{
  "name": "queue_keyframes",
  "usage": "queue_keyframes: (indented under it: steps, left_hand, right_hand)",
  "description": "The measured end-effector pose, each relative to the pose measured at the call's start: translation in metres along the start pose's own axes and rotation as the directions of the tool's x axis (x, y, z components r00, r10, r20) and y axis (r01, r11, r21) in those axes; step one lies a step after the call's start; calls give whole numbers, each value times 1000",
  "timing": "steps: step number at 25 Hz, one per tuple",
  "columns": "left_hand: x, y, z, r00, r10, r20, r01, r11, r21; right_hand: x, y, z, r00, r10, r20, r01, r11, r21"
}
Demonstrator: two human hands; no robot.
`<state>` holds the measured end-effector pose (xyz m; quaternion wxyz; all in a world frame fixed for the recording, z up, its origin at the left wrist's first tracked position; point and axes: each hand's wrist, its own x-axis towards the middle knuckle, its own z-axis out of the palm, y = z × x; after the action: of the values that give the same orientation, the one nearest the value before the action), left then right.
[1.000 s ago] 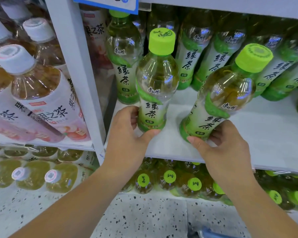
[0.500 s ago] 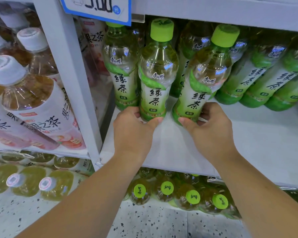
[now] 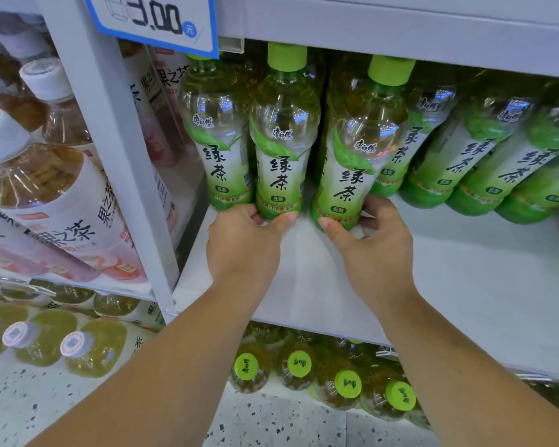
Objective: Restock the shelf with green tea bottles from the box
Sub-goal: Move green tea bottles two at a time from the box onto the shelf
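The white shelf [image 3: 433, 285] is lined along its back with a row of green tea bottles [image 3: 217, 140].

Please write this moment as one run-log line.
phase: shelving | left hand: grips left bottle at base | right hand: grips right bottle at base, leaning | shelf: more bottles behind

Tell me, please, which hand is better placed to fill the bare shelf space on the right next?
Right, probably. The right hand grips the right-hand bottle beside the bare shelf; the left hand holds the left-hand bottle farther from it.
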<state>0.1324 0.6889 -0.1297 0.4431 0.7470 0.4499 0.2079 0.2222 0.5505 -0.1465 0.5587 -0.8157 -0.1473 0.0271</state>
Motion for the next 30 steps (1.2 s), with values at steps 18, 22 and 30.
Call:
queue_keyframes:
  steps: [18, 22, 30]
  left_hand:
    - [5, -7, -8, 992, 92, 83, -93, 996, 5]
    - [6, -5, -18, 985, 102, 142, -112, 992, 64]
    - [8, 6, -51, 926, 49, 375, -63, 998, 24]
  right_hand:
    - [-3, -5, 8, 999, 35, -9, -36, 987, -159]
    - [2, -15, 10, 993, 114, 19, -110, 982, -156]
    - [-18, -37, -5, 952, 305, -28, -302, 919, -254]
